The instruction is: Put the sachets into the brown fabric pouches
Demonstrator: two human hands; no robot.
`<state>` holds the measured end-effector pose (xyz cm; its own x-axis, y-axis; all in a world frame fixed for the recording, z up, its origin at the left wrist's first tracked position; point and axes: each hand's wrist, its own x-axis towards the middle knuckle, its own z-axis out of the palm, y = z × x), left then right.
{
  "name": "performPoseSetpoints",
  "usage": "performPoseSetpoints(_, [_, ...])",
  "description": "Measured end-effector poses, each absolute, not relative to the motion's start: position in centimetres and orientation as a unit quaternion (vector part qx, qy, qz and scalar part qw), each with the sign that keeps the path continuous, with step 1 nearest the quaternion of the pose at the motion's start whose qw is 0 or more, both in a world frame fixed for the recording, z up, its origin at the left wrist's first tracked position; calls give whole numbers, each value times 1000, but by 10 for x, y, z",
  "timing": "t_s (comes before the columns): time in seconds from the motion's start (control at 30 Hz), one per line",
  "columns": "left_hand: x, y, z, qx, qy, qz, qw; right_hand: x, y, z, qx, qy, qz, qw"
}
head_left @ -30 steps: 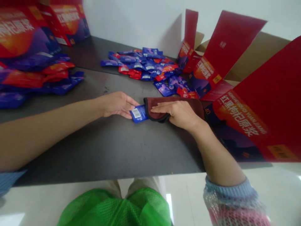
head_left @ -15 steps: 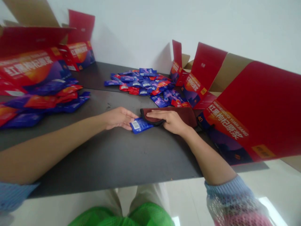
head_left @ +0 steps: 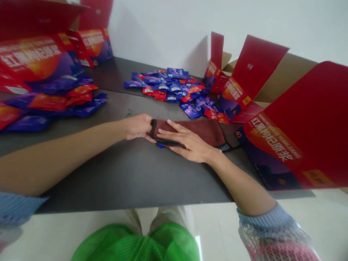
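A folded brown cloth [head_left: 209, 130] with black edging lies on the dark table. My right hand [head_left: 190, 143] rests flat across its left part, fingers stretched out and slightly spread. Beneath the cloth's left end is a blue sachet; only a small blue corner [head_left: 160, 145] shows below the edging. My left hand [head_left: 138, 127] is closed at that same end, its fingertips partly hidden by the cloth, pinching the covered sachet. Behind the cloth, a pile of blue and red sachets [head_left: 174, 85] spreads toward the wall.
Open red cartons stand on the right [head_left: 299, 137] and at the back right [head_left: 213, 74]. More red cartons [head_left: 35, 58] are at the left, with a heap of sachets [head_left: 54, 101] before them. The table's front edge [head_left: 122, 210] runs near my legs.
The cloth and my right hand have shifted left over the blue sachet, which is now nearly covered. My left hand stays at the sachet's left end. The view has tilted down slightly.
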<state>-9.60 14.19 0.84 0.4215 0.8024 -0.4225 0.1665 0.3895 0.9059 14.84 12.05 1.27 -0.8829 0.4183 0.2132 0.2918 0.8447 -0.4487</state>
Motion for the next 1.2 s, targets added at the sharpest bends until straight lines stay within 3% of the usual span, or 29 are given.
performPoseSetpoints(0.3, [-103, 146, 9, 479, 509, 223, 679, 169, 129, 34, -363, -921, 136, 48])
performPoseSetpoints(0.47, [-104, 145, 10, 494, 514, 213, 668, 176, 136, 33, -433, -896, 86, 41])
performPoseSetpoints(0.83, [-104, 143, 10, 511, 519, 214, 651, 176, 140, 24, -438, -889, 90, 94])
performPoseSetpoints(1.07, [-103, 142, 13, 515, 525, 214, 643, 169, 130, 25, -368, -885, 157, 239])
performPoseSetpoints(1.2, [-102, 139, 15, 535, 509, 221, 637, 158, 114, 30, -310, -896, 185, 258])
